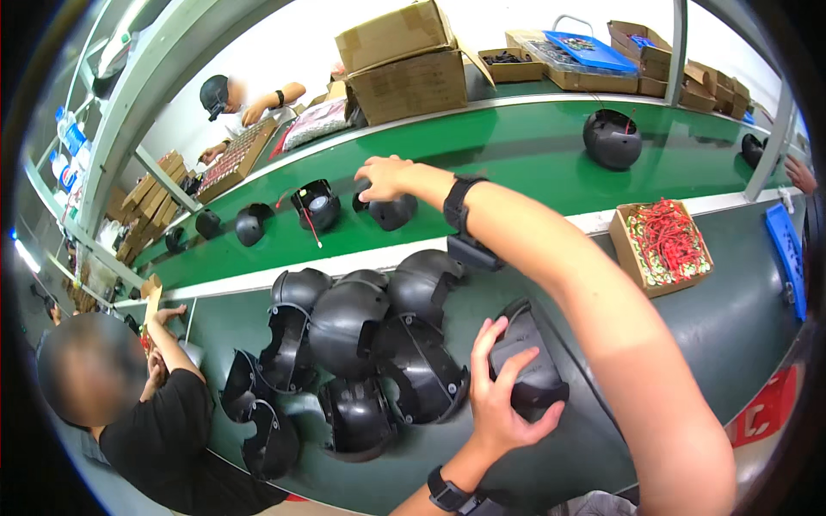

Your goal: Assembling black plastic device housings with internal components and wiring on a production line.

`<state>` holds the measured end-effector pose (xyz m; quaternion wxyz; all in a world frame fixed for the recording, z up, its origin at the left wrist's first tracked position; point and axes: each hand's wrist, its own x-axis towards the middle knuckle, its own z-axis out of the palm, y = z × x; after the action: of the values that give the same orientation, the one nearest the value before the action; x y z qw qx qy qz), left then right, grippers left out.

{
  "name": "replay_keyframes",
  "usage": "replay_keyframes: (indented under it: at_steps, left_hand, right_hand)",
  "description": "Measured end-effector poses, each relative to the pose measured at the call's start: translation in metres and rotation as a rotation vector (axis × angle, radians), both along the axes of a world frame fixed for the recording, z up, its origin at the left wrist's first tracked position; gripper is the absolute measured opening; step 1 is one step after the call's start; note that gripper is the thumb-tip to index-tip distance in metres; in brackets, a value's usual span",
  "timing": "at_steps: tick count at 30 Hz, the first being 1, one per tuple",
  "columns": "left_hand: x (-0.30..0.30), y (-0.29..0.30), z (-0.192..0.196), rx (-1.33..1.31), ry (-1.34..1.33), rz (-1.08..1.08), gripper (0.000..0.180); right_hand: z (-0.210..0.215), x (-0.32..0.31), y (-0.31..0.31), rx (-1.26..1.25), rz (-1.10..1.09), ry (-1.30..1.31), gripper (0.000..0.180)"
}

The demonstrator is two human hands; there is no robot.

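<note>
My left hand has its fingers wrapped round a black curved plastic shell at the near edge of the green worktable. Reaching across to the far conveyor belt, my right hand grips the upper rim of a black dome-shaped shell; its fingertips are partly hidden. A pile of black shells lies left of my left hand, some with their hollow side up. Beside the gripped dome, another shell on the belt has red wires hanging from it.
A cardboard box of red wires stands right of my right forearm, with a blue tray beyond. More domes sit along the belt, one at far right. Large cartons stand behind it. A co-worker sits at left; another works across the belt.
</note>
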<state>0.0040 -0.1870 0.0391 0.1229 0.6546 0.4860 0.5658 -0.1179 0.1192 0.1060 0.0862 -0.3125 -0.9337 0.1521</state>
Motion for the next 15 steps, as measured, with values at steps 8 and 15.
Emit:
replay_keyframes:
  at_steps: [8, 15]
  left_hand:
    - [0.003, 0.001, 0.001, -0.079, 0.100, 0.200, 0.053]
    - [0.007, 0.005, 0.007, 0.113, 0.346, 0.234, 0.030]
  right_hand:
    - [-0.020, -0.017, 0.006, -0.030, -0.023, -0.160, 0.078]
    - [0.008, 0.090, 0.052, -0.141, 0.119, 0.019, 0.051]
